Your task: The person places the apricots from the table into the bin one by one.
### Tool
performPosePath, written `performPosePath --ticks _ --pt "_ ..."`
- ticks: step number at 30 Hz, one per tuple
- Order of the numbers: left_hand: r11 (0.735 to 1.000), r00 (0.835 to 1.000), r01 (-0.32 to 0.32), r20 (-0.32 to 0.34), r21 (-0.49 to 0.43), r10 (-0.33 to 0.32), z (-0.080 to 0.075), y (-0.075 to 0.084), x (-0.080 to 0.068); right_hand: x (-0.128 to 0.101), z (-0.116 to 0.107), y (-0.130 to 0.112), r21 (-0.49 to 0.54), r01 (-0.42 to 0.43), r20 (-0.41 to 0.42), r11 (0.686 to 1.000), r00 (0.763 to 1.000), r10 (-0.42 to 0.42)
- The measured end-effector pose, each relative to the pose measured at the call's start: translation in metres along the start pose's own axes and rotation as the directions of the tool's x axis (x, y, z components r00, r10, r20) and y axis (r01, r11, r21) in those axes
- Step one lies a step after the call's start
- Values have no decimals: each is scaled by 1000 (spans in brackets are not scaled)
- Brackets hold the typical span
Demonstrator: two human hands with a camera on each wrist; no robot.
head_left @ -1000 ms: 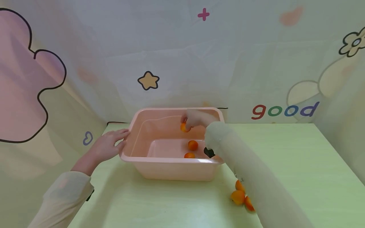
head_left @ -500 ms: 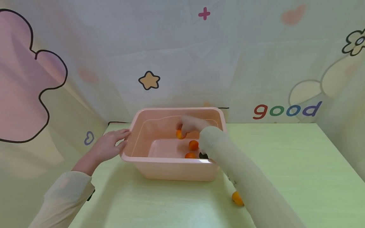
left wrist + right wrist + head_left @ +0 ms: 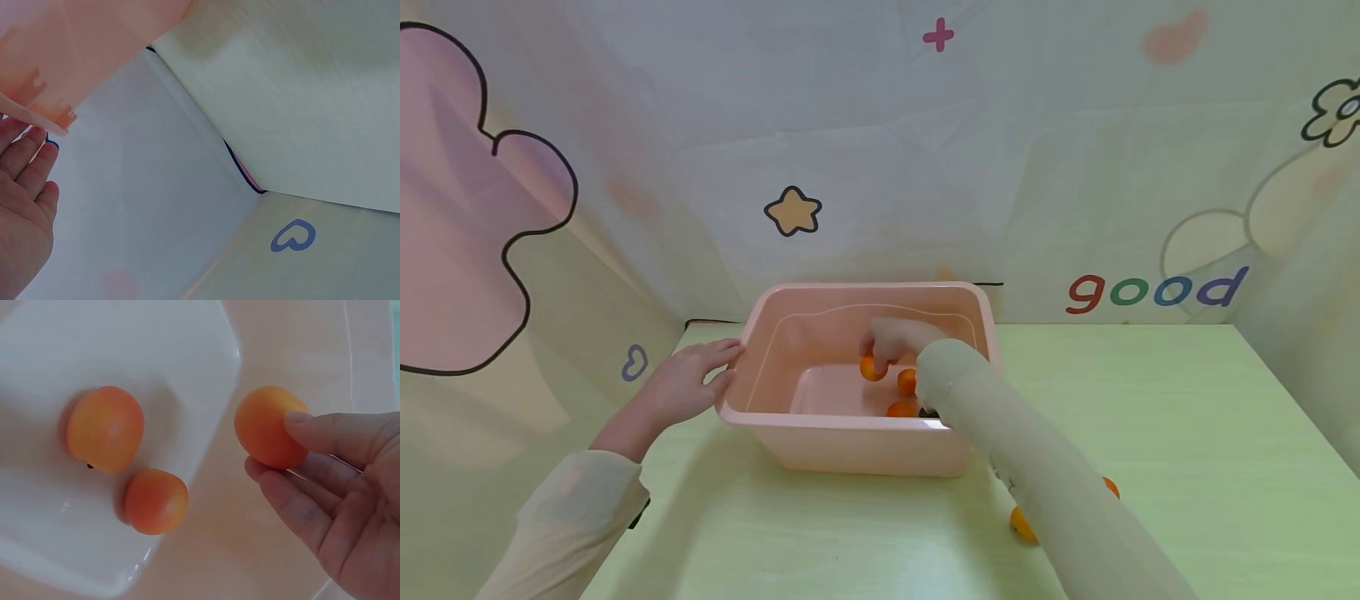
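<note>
In the head view, a pink plastic tub (image 3: 857, 446) stands on the table. My right hand (image 3: 898, 337) reaches down inside it. The right wrist view shows the thumb and fingers pinching an orange-red apricot (image 3: 269, 427), low over the tub's floor. Two more apricots lie in the tub: one yellow-orange with a dark stem spot (image 3: 105, 429), and a smaller, redder apricot (image 3: 156, 501) beside it. My left hand (image 3: 688, 379) rests at the tub's left rim with its fingers extended. In the left wrist view, its fingertips (image 3: 37, 136) touch the rim from outside.
More apricots (image 3: 1022, 525) lie on the pale green table (image 3: 1187, 433) right of the tub, partly hidden by my right sleeve (image 3: 1037, 467). A printed cloth backdrop (image 3: 880, 167) rises behind the table and along its sides.
My right hand has moved down and slightly left inside the tub, carrying the apricot closer to the floor. The left hand stays at the rim. The right sleeve now covers different apricots outside.
</note>
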State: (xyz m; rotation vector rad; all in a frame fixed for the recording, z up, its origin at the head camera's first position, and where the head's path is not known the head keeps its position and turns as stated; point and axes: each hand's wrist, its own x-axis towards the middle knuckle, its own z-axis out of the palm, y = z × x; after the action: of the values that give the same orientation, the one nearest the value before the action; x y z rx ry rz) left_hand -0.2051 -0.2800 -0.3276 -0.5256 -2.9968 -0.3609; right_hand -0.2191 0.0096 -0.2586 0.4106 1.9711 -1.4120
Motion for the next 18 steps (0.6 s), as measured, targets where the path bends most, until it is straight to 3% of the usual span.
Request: performPosePath --ticks 11,18 --pt "1000 1000 -2 -7 1 2 1 -3 0 13 -2 4 13 30 46 999 998 -31" --pt "1000 1000 13 -1 6 -13 1 -2 0 29 -3 2 -143 44 23 989 999 -41"
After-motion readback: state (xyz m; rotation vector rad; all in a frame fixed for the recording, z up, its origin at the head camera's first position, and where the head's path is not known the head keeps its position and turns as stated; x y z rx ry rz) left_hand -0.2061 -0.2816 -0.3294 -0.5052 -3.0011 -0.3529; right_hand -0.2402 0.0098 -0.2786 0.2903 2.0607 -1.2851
